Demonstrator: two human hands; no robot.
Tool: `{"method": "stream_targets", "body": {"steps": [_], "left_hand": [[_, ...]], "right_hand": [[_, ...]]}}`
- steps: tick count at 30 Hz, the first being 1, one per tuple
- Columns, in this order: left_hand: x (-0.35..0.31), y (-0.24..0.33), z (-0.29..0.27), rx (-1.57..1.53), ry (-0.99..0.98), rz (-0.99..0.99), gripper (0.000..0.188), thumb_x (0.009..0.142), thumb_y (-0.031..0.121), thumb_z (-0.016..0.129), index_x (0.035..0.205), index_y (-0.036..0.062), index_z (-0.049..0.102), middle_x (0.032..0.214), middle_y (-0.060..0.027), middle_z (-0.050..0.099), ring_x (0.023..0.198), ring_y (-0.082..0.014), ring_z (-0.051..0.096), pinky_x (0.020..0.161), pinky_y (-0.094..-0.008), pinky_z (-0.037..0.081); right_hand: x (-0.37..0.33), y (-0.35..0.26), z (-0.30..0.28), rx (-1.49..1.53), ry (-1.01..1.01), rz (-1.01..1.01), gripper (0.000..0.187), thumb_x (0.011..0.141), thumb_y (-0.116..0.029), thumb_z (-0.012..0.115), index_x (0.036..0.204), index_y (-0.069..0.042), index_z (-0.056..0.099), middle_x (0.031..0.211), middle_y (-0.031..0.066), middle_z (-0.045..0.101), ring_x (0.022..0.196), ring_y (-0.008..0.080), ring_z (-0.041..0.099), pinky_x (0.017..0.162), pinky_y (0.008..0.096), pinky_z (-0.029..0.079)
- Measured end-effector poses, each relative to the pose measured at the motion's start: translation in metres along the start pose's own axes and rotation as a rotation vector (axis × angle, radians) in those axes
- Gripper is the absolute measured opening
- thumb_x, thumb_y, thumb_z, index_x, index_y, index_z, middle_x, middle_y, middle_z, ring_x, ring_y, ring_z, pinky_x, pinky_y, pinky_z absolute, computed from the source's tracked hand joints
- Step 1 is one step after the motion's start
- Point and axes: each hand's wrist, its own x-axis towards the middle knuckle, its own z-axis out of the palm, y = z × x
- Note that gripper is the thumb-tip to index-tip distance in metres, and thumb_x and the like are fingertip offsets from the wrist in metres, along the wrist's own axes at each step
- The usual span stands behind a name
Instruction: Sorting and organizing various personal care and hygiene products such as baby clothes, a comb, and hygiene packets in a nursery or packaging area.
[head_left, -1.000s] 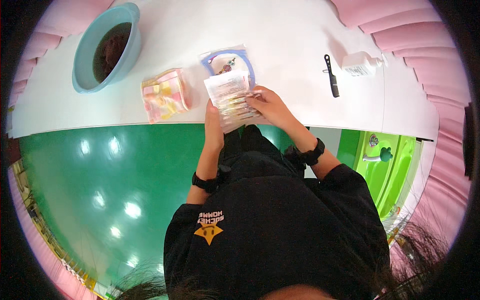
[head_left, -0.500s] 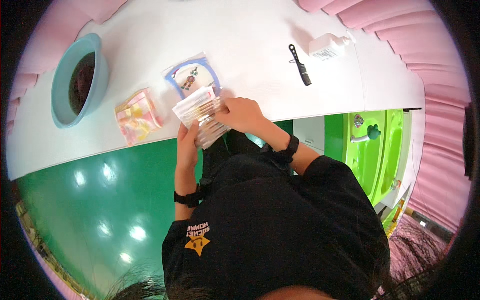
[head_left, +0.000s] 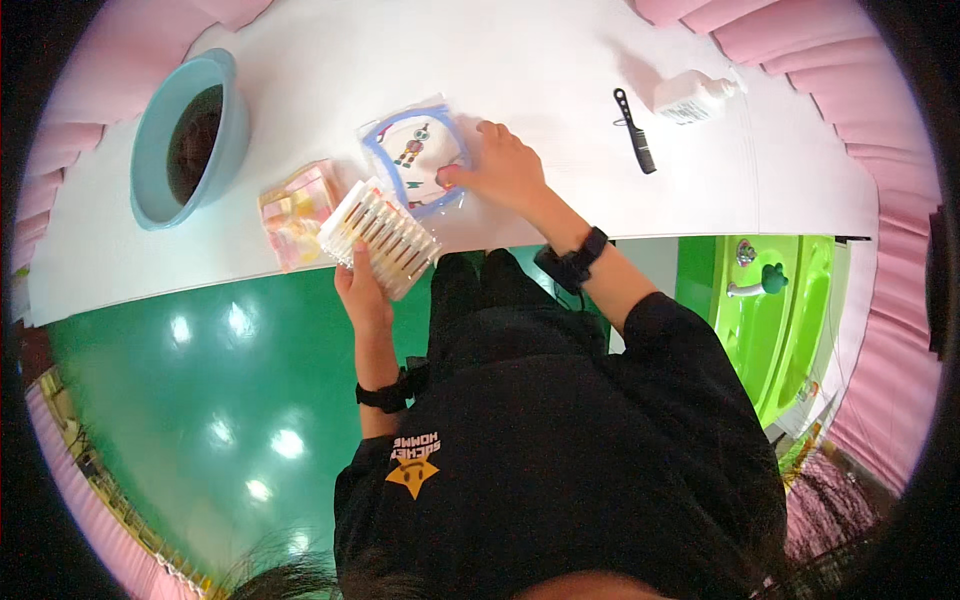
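My left hand [head_left: 365, 288] is closed on the lower edge of a clear packet of cotton swabs [head_left: 380, 235]. Several thin brown sticks with pale ends lie side by side in it, and the packet is tilted over the table's near edge. My right hand [head_left: 508, 172] has its thumb and fingers apart at the right side of a clear bag [head_left: 415, 155]. The thumb lies over the bag, which holds a white bib-like cloth with blue edging and a robot print. A folded pink and yellow cloth [head_left: 298, 215] lies beside the packet, partly covered by it.
A light blue basin [head_left: 238, 110] with dark contents stands at the left of the white table [head_left: 540, 60]. To the right lie a black comb [head_left: 635, 132] and a white bottle [head_left: 692, 97]. A lime green sink [head_left: 745, 330] is at the lower right; pink curtains [head_left: 820, 80] hang around.
My right hand has let go of the swab packet and moved up to the clear bag. In my left hand the packet has turned, showing its sticks. The whole view has shifted slightly.
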Motion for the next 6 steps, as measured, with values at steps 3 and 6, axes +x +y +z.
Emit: {"method": "stream_targets", "body": {"steps": [3, 6], "left_hand": [[0.001, 0.006, -0.008, -0.009, -0.008, 0.013, 0.033, 0.09, 0.018, 0.053, 0.115, -0.0043, 0.049, 0.105, -0.011, 0.059, 0.089, -0.0174, 0.06, 0.076, -0.0289, 0.05], [0.002, 0.01, -0.009, 0.002, 0.004, 0.056, 0.036, 0.09, 0.017, 0.054, 0.117, -0.0045, 0.046, 0.107, -0.0117, 0.059, 0.089, -0.0178, 0.06, 0.076, -0.0301, 0.05]], "right_hand": [[0.018, -0.019, 0.011, -0.131, -0.164, 0.018, 0.072, 0.062, -0.044, 0.07, 0.112, 0.002, 0.045, 0.1, 0.0165, 0.058, 0.094, 0.0297, 0.058, 0.079, 0.039, 0.046], [0.026, -0.02, 0.014, -0.059, -0.306, 0.051, 0.063, 0.062, -0.038, 0.072, 0.105, 0.002, 0.047, 0.101, 0.0182, 0.057, 0.096, 0.03, 0.057, 0.076, 0.0412, 0.045]]}}
